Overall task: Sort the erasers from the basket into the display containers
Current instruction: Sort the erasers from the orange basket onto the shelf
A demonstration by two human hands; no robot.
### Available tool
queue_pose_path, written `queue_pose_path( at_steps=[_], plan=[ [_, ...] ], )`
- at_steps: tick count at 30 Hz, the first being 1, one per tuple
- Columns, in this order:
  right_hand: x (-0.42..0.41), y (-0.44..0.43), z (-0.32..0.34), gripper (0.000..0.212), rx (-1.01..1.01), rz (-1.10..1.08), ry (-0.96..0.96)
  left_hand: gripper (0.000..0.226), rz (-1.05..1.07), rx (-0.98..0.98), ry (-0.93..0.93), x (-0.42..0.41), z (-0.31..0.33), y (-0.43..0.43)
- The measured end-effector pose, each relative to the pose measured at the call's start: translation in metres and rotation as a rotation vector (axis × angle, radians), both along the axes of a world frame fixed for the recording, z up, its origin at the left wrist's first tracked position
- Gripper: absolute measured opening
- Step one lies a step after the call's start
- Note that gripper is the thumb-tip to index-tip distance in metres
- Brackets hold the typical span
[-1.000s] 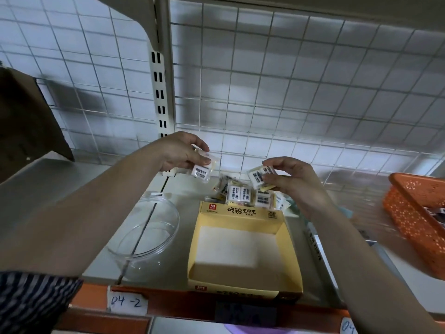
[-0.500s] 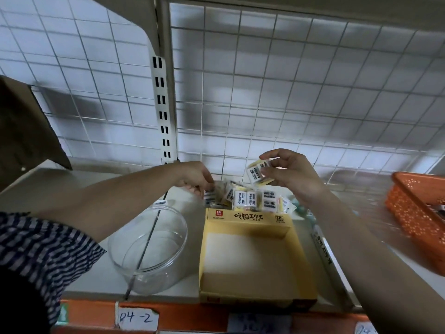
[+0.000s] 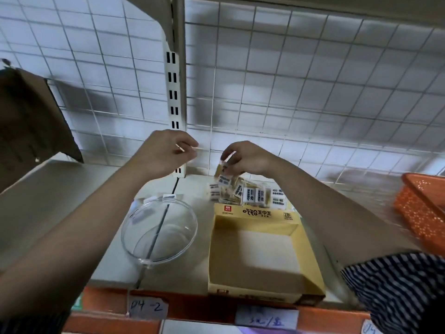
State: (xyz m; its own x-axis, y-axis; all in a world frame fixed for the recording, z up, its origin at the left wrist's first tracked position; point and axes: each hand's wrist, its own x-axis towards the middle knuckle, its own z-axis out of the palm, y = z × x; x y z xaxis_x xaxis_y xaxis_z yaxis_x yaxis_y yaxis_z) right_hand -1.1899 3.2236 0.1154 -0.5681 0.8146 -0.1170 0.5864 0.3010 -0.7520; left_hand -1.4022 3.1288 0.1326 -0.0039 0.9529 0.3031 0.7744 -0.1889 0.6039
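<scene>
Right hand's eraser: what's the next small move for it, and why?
Probably draw the right hand back toward you and lower its pinched eraser into the yellow box. The eraser hangs just over the loose pile behind that box, the box's floor is bare, and its 2B mark matches the wrappers.

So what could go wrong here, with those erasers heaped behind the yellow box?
The right hand pinches one eraser just above the loose eraser pile; it could slip, or bump the heap and scatter erasers behind the yellow display box.
The clear round container stands near the front edge of the shelf, close beside the left forearm; a careless sweep might knock it off.
</scene>
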Motion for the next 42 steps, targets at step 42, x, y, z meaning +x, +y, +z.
queue_pose_path(
  at_steps=[42],
  plan=[
    [0.459,-0.106,0.028,0.012,0.399,-0.752,-0.001,0.012,-0.491,0.057,-0.191,0.459,0.007,0.021]
  ],
)
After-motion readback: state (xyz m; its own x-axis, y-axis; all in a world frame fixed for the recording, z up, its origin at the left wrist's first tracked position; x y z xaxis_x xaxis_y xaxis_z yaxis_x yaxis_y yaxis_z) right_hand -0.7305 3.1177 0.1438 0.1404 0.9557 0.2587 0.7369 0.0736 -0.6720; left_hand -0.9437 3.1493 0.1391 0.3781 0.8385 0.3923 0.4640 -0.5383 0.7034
